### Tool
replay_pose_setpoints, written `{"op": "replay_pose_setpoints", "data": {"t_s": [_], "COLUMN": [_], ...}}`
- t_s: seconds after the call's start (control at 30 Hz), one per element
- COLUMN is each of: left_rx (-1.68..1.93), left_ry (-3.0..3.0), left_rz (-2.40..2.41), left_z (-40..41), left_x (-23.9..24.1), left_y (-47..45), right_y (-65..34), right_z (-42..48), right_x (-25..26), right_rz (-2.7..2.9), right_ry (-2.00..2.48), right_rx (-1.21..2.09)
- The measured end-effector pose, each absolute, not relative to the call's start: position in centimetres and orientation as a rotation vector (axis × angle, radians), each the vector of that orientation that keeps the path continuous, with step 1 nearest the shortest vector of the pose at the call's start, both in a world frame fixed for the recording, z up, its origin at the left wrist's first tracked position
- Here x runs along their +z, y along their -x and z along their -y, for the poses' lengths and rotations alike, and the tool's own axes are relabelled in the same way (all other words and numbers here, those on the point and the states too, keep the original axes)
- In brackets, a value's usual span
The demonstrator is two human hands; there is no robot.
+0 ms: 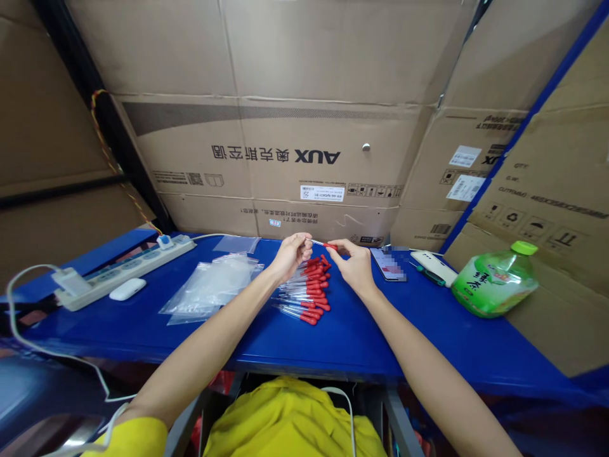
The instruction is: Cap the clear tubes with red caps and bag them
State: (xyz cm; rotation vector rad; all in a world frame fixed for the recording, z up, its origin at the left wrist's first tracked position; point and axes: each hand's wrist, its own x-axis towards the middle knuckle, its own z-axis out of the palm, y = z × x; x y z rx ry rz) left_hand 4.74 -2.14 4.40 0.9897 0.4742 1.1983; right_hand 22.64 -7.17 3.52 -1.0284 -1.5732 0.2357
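A dropper (318,242) with a clear tube and a red rubber bulb is held up above the table between my two hands. My left hand (291,256) pinches the end of its tube, fingers closed. At the other end, the fingers of my right hand (354,261) are closed on the red bulb. Below and between my hands lies a row of similar droppers (311,295), red bulbs to the right and clear tubes to the left. Left of the row, under my left forearm's far side, clear zip bags (212,285) lie in a loose stack.
A power strip (128,270) with plugs and a white case (127,289) are at the left. A phone (389,264), a screwdriver (431,274), a white device (434,265) and a green bottle (495,279) are at the right. Cardboard (285,70) walls the blue table (333,346).
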Motion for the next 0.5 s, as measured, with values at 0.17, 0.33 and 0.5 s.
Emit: {"op": "replay_pose_setpoints", "data": {"t_s": [0.17, 0.33, 0.5], "left_rx": [1.169, 1.413, 1.323], "left_ry": [-1.232, -1.709, -2.135], "left_rz": [-0.649, -1.28, -1.624], "left_z": [1.4, -0.1, -1.6], "left_x": [4.9, 4.7, 3.3], "left_y": [-3.9, -2.3, -1.1], "right_y": [-22.8, -23.0, -22.1], "right_z": [6.3, 5.8, 5.8], "right_x": [3.2, 2.7, 1.9], "right_rz": [1.542, 1.654, 1.893], "right_ry": [1.073, 1.133, 1.165], "right_rx": [0.28, 0.219, 0.129]}}
